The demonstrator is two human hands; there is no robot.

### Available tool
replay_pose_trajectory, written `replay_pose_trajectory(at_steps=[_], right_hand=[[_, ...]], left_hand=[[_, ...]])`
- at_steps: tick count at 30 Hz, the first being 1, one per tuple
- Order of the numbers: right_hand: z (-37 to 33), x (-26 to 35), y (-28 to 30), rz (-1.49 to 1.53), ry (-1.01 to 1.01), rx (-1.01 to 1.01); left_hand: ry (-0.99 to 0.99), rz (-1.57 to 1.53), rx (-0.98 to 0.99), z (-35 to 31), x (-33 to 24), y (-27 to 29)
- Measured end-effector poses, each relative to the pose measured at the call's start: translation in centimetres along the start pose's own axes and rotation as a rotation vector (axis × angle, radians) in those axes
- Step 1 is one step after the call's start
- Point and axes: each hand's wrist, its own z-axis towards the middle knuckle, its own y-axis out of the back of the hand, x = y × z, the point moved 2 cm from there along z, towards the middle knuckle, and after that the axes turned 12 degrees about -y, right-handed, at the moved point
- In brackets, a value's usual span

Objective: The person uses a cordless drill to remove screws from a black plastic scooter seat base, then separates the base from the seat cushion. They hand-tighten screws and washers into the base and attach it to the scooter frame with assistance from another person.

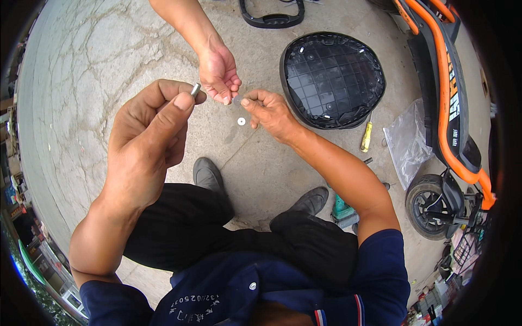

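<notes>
My left hand (147, 122), raised at the left, pinches a short silver metal cylinder (196, 89) between thumb and forefinger. My right hand (272, 114) reaches in from the right, its thumb and fingers closed on a thin round metal washer (236, 100). Another person's hand (217, 70) comes down from the top, its fingertips at the other side of that washer. Just below, a second washer (241, 121), pale with a centre hole, shows against the concrete ground. The palm side of my right hand is hidden.
An upturned black seat (334, 80) lies at the upper right, a yellow-handled screwdriver (366, 137) beside it. Further right are a clear plastic bag (408, 144) and an orange-framed scooter (446, 81). A green power tool (342, 209) sits beyond my right foot. A black handle-shaped part (272, 22) lies at the top.
</notes>
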Motion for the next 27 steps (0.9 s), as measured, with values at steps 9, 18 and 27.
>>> replay_pose_trajectory(at_steps=[9, 18, 27], right_hand=[[0.5, -0.6, 0.2, -0.013, 0.011, 0.021], [1.1, 0.2, -0.7, -0.256, -0.023, -0.181], [-2.4, 0.4, -0.3, -0.431, -0.013, -0.214]], left_hand=[[0.011, 0.011, -0.015, -0.3, -0.1, 0.1], [-0.005, 0.000, 0.014, -0.1, 0.1, 0.1], [0.013, 0.008, 0.013, 0.3, 0.4, -0.4]])
